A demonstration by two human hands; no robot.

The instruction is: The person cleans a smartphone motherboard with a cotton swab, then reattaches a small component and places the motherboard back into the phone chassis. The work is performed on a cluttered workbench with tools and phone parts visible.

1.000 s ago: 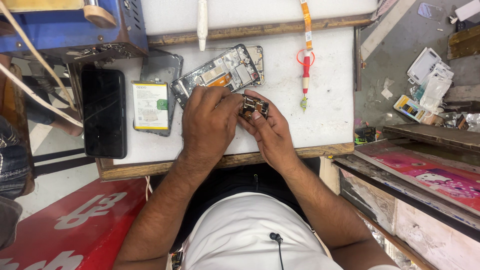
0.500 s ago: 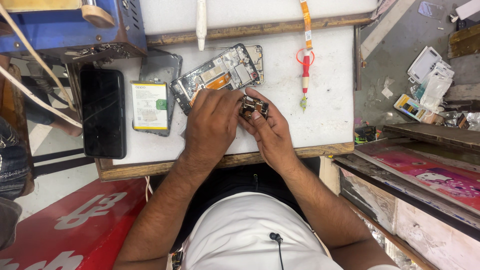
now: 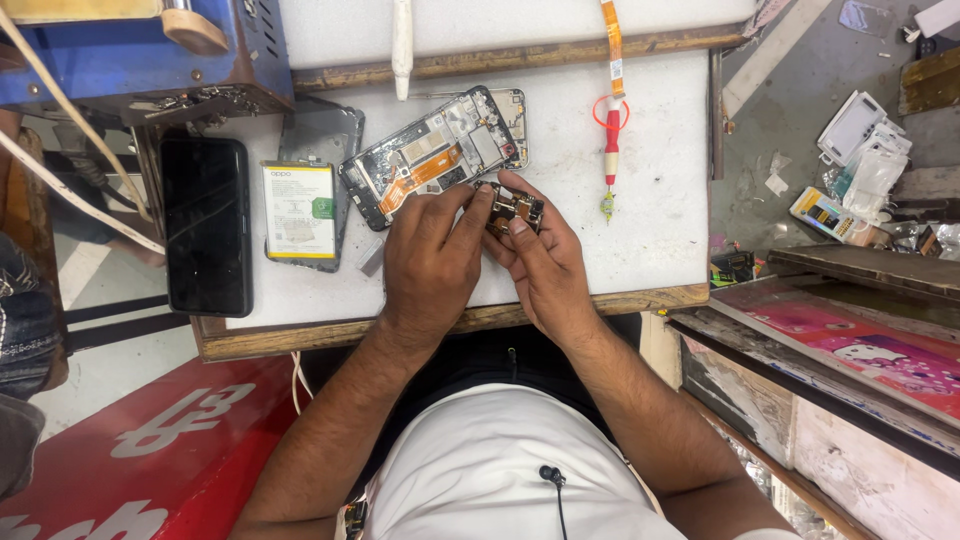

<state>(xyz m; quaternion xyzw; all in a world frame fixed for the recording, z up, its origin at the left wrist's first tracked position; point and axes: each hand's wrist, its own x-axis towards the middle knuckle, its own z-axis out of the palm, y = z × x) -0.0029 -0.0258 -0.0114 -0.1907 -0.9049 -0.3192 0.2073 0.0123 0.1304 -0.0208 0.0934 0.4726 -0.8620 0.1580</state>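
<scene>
The board [image 3: 516, 208], pinched between the left hand [image 3: 432, 255] and right hand [image 3: 545, 265], looks like bare metal and dark circuit material. The table [image 3: 650, 240] at centre frame is matt white, edged in rough wood. At left, the phone [image 3: 207, 226] shows glossy black glass.

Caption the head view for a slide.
Both hands pinch a small dark circuit board beside an opened phone frame on a white worktable.
</scene>
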